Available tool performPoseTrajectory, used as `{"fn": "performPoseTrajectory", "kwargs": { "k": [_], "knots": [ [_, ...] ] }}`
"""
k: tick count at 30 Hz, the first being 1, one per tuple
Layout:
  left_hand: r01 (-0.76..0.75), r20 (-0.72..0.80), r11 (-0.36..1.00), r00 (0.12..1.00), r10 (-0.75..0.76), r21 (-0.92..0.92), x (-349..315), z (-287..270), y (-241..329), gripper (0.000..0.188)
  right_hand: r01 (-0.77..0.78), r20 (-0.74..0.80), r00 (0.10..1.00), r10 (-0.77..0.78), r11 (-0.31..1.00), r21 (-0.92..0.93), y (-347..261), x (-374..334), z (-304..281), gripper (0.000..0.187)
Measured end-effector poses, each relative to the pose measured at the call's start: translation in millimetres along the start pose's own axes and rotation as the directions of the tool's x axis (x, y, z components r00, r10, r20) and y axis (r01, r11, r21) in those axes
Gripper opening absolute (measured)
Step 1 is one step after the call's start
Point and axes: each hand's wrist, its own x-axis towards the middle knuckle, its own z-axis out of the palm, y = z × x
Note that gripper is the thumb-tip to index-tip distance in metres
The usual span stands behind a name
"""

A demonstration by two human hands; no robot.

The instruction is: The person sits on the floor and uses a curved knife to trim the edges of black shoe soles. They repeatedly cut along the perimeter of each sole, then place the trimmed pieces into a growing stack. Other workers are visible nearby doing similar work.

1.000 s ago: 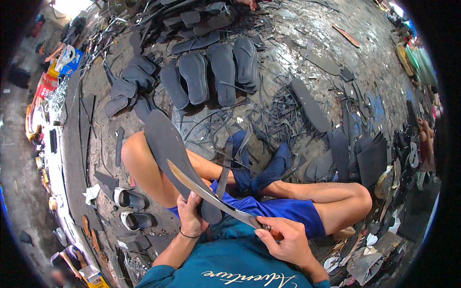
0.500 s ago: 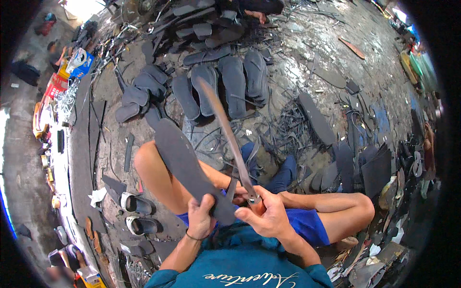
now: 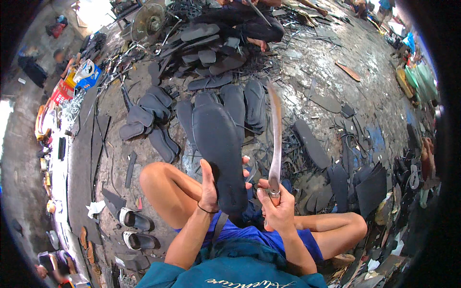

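A black shoe sole stands nearly lengthwise in front of me, its broad smooth face showing. My left hand is closed on it, with the thumb along the left edge and fingertips showing past the right edge. My right hand grips the reddish handle of a long curved knife. The blade points away from me, to the right of the sole and apart from it. Beyond the held sole, several similar soles lie in a row on the floor, partly hidden by it.
More black soles lie to the left, with a larger heap farther off. A person's foot is beside that heap. Black trimmings and a loose sole lie to the right. White-toed slip-on shoes stand near my left knee.
The sole has swung from a leftward slant to nearly straight ahead, and my left hand has moved forward with it. The knife has moved right, away from the sole, and its blade is more upright.
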Motion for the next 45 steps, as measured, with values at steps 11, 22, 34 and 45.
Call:
{"fn": "performPoseTrajectory", "kwargs": {
  "k": [11, 22, 34, 45],
  "knots": [
    [-0.028, -0.254, 0.898, 0.955, 0.154, 0.439, 28, -12, -24, 0.052, -0.197, 0.087, 0.98, 0.179, 0.932, 0.304, 32, 35, 6, 0.022],
    [0.088, -0.393, 0.632, 0.846, 0.361, 0.77, 65, -80, -69, 0.062, -0.115, -0.461, 0.858, -0.227, 0.79, -0.603, 121, 206, -177, 0.039],
    [0.113, -0.188, 0.198, 0.892, 0.411, 0.974, 76, -67, -67, 0.106, -0.482, -0.562, 0.824, -0.074, 0.43, -0.763, 156, 201, -240, 0.106],
    [0.061, 0.027, -0.102, 0.723, 0.69, 0.993, 100, -70, -2, 0.081, -0.62, -0.644, 0.765, 0.0, 0.271, -0.737, 117, 195, -222, 0.097]
  ]
}}
